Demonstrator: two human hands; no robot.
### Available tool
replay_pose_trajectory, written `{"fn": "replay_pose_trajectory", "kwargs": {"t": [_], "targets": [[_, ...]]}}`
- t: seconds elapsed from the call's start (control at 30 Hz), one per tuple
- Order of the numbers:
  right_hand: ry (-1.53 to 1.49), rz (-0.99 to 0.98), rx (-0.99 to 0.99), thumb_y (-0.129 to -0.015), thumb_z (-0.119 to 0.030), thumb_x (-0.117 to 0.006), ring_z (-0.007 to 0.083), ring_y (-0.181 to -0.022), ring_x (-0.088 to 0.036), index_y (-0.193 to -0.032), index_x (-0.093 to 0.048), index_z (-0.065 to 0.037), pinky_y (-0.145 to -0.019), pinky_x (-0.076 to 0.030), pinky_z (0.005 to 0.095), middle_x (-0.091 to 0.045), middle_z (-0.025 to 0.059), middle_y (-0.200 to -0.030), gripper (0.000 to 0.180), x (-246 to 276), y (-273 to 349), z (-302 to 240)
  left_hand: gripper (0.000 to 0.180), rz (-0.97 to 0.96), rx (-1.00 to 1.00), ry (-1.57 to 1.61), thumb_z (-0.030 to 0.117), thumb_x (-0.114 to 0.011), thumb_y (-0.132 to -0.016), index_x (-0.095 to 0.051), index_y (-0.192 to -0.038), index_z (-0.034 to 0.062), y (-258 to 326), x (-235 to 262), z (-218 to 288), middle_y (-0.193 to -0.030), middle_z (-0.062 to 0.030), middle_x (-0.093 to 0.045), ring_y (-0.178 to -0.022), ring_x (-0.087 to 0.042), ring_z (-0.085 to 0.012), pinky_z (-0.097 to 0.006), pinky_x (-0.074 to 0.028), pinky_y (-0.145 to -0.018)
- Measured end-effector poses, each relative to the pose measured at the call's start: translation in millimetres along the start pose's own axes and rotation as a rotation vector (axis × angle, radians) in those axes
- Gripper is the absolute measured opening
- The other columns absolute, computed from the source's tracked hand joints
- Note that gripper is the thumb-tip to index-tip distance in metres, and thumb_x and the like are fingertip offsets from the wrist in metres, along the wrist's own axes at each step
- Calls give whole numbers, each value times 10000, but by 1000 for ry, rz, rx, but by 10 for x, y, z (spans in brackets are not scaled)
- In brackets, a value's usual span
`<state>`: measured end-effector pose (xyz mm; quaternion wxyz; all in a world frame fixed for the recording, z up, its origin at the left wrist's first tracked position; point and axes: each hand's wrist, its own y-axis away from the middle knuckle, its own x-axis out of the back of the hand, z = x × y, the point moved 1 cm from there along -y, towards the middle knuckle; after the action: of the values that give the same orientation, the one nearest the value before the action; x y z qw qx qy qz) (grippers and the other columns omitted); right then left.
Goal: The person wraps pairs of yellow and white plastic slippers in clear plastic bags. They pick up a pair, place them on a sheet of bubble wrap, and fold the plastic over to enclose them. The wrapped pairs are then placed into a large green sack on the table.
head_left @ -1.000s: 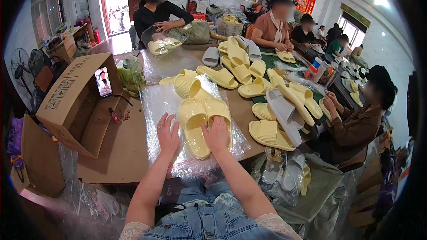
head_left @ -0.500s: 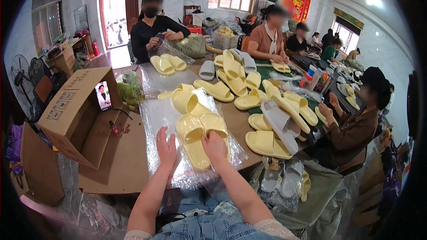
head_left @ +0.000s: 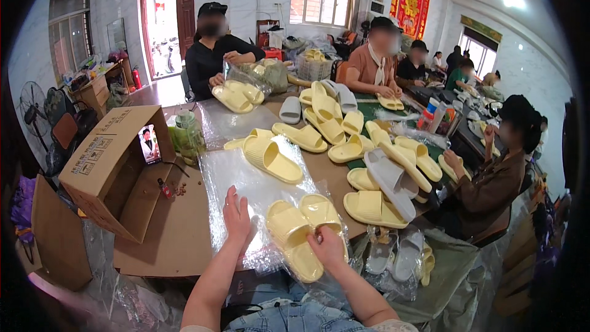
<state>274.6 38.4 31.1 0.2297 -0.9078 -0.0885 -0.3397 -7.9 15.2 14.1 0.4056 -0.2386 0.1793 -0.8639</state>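
A pair of yellow slippers (head_left: 287, 231), with clear plastic film around it, is gripped by my right hand (head_left: 327, 248) near the table's front edge. My fingers close on the pair between the two slippers. My left hand (head_left: 236, 216) holds nothing, its fingers apart, above a stack of clear plastic bags (head_left: 226, 175). Just beyond, a single yellow slipper (head_left: 270, 155) lies on those bags. To the right, more yellow slippers and a grey slipper (head_left: 388, 179) are heaped on the table.
An open cardboard box (head_left: 110, 157) with a phone (head_left: 150, 144) in it stands at the left. Beside it are a small red bottle (head_left: 164, 188) and a large jar (head_left: 187, 130). Several co-workers sit around the table; one across handles bagged yellow slippers (head_left: 239, 95).
My right hand has drawn the bagged pair toward me and to the right, off the single slipper behind it. The co-worker across now has slippers in a bag.
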Motion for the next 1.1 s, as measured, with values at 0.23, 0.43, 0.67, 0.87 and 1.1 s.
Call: {"fn": "replay_pose_trajectory", "kwargs": {"t": [0.23, 0.43, 0.67, 0.87, 1.1], "targets": [[-1, 27, -6, -800, -303, -751, 344, -664, -636, -847, -621, -53, -603, -499, 461, -631, 140, -725, 286, 41, 197, 210, 458, 26, -33, -20, 243, -511, -991, -444, -1375, 3, 6, -9, -76, -1301, -257, -543, -1141, -575, -407, -465, -436, -988], [17, 47, 2, -777, -316, -762, 340, -695, -634, -833, -611, -60, -617, -496, 447, -626, 135, -729, 303, 46, 326, 258, 493, -11, -18, -202, 229, -628, -906, -490, -1325, 7, 20, -8, -31, -1223, -244, -581, -1093, -591, -400, -474, -445, -957], [-53, 54, 23, -757, -271, -776, 337, -660, -597, -784, -585, -40, -596, -469, 424, -597, 141, -718, 300, 77, 313, 270, 520, -3, -56, -210, 222, -667, -874, -498, -1320, 15, -3, -41, -110, -1229, -224, -585, -1118, -574, -383, -468, -444, -956], [-123, -60, 32, -738, -270, -765, 336, -643, -598, -794, -585, -24, -590, -474, 417, -584, 158, -695, 310, 321, 369, 486, 513, -77, 140, -102, 181, -614, -941, -460, -1390, -15, 39, 26, 335, -1382, -203, -505, -1270, -493, -320, -393, -372, -1079], [59, -289, 8, -744, -269, -746, 359, -658, -593, -786, -559, -24, -594, -470, 427, -572, 154, -684, 311, 1560, 576, 683, 510, -45, 23, -74, 185, -639, -921, -476, -1374, 17, -4, -74, -56, -1332, -212, -543, -1234, -530, -354, -425, -422, -1036]]}}
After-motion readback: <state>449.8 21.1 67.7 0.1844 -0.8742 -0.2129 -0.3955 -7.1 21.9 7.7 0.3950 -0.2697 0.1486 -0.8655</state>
